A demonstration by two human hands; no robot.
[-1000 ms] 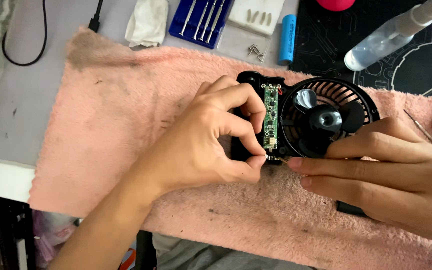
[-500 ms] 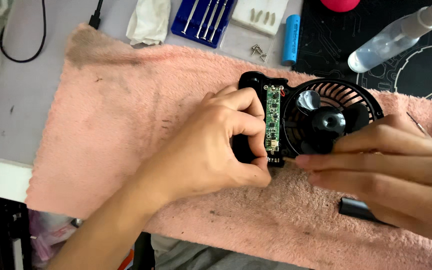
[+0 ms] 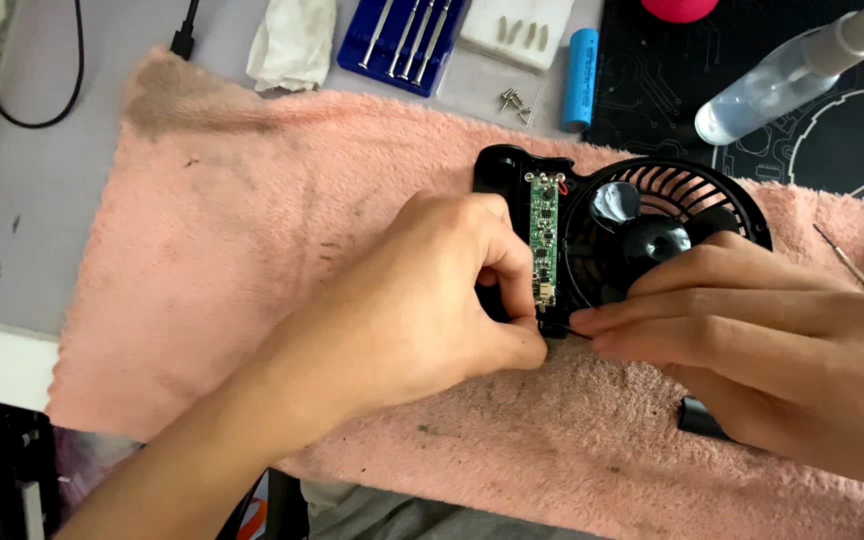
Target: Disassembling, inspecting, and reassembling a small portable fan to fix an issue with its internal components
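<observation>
left hand (image 3: 422,300): fingers pinched on fan housing (image 3: 652,215), beside green circuit board (image 3: 543,240)
right hand (image 3: 772,340): fingers together, tips at board's lower end
fan: under both fingertips, on pink towel (image 3: 252,230)

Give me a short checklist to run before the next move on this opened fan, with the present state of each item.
1. Fan housing lies flat on the pink towel: ok.
2. Left hand steadies the housing beside the green circuit board: ok.
3. Right hand has its fingertips at the lower end of the board: ok.
4. What is pinched between the fingertips: cannot tell, it is too small and blurred.
5. Loose screws lie together on the table, off the towel: ok.
6. Screwdriver set is near at the top edge, but the blue battery lies loose and could roll: not ok.
</observation>
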